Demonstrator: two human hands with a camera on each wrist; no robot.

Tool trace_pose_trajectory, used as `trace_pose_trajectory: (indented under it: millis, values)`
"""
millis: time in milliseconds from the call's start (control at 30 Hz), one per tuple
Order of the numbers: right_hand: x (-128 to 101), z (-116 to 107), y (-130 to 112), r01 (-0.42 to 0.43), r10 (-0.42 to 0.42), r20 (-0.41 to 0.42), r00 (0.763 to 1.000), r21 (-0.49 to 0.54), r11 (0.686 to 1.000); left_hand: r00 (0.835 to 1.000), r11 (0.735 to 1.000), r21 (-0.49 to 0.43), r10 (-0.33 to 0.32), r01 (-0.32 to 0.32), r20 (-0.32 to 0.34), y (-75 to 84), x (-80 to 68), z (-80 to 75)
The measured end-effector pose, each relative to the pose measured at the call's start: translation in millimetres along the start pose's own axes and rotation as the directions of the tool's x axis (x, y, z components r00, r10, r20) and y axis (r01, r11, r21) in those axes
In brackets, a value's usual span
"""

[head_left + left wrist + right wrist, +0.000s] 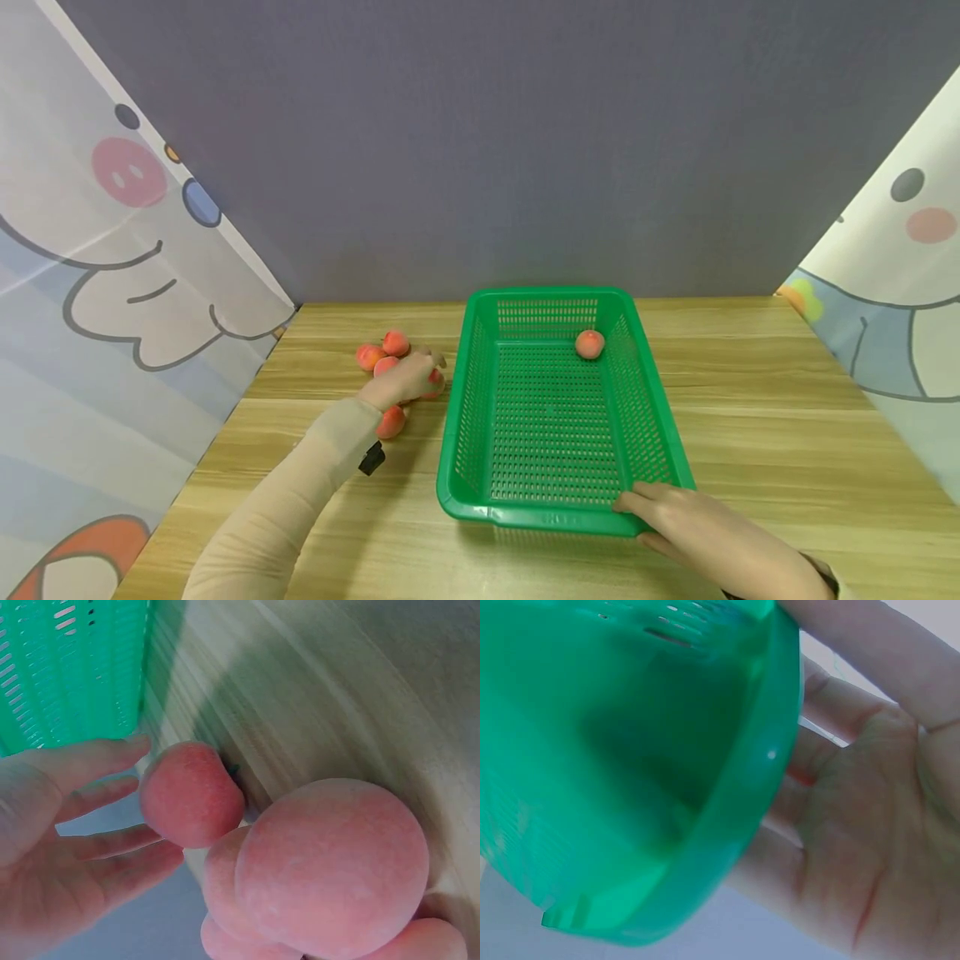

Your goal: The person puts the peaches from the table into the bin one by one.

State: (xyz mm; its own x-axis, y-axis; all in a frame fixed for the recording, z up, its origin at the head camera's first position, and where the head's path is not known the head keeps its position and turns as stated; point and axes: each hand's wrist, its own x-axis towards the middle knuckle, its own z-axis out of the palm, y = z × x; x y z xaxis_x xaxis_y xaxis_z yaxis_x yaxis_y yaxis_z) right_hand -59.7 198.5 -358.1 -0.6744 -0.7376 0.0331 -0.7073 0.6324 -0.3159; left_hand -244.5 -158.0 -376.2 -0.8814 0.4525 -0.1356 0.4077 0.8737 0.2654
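Note:
A green plastic basket (pixel 555 518) stands on the table with one peach (pixel 590 344) in its far right corner. Left of it, my left hand (pixel 408 379) reaches over a group of several peaches (pixel 390 422). In the left wrist view its fingers are spread and loosely bent beside a single peach (pixel 191 795), the fingertips at or just against its skin; contact is hard to tell. Larger in that view, another peach (pixel 334 866) lies close by. My right hand (pixel 690 521) grips the basket's near right corner, its fingers around the rim (pixel 757 765).
The wooden table (pixel 765 417) extends to both sides of the basket. A grey wall panel (pixel 480 150) rises behind it, and printed cartoon curtains (pixel 112 275) hang at left and right. A small black piece (pixel 372 458) shows at the left wrist.

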Motion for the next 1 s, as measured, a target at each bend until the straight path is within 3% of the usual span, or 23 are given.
trace_pose_trajectory:
  millis: [233, 567, 833, 1000]
  values:
    - [0.0, 0.3, 0.0, 0.011, -0.011, -0.011, 1.000, -0.002, 1.000, 0.997, 0.998, 0.027, -0.059, 0.058, 0.041, -2.5, 1.4, 4.6]
    - [-0.5, 0.1, 0.4, -0.001, 0.001, -0.003, 1.000, 0.018, 1.000, 0.998, 0.998, 0.053, -0.025, 0.022, 0.059, -3.7, 3.5, 5.6]
    - [0.2, -0.2, 0.5, 0.003, -0.002, -0.005, 1.000, 0.018, 1.000, 0.997, 0.999, 0.011, -0.034, 0.033, 0.068, -2.8, 4.4, 5.9]
    - [0.6, -0.4, 0.3, 0.012, -0.012, -0.020, 1.000, 0.013, 1.000, 0.992, 0.990, -0.110, -0.078, 0.089, 0.099, 0.1, 3.9, 2.8]
